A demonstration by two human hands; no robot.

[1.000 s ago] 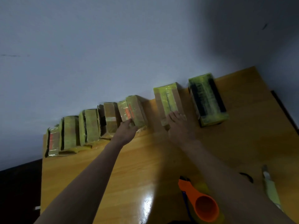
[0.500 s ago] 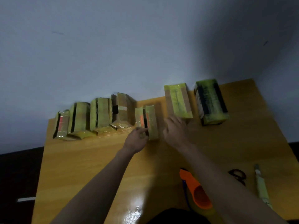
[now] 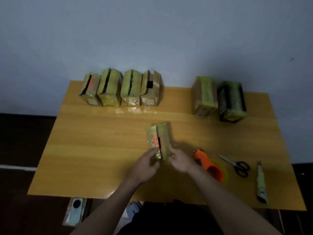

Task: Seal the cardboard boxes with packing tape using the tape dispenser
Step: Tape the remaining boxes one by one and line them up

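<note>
Head view: both hands' fingers (image 3: 153,152) gripping glossy, tape-wrapped rectangular cardboard box (image 3: 158,139) on smooth wooden table (image 3: 94,141).

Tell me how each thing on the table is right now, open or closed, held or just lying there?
Middle box: top seam open, untaped, held by left hand and right hand.
Four back-left boxes: tops gaping.
Two back-right boxes: lying apart, closed.
Tape dispenser: lying unused.
Scissors: closed.
Utility knife: lying untouched.
</note>
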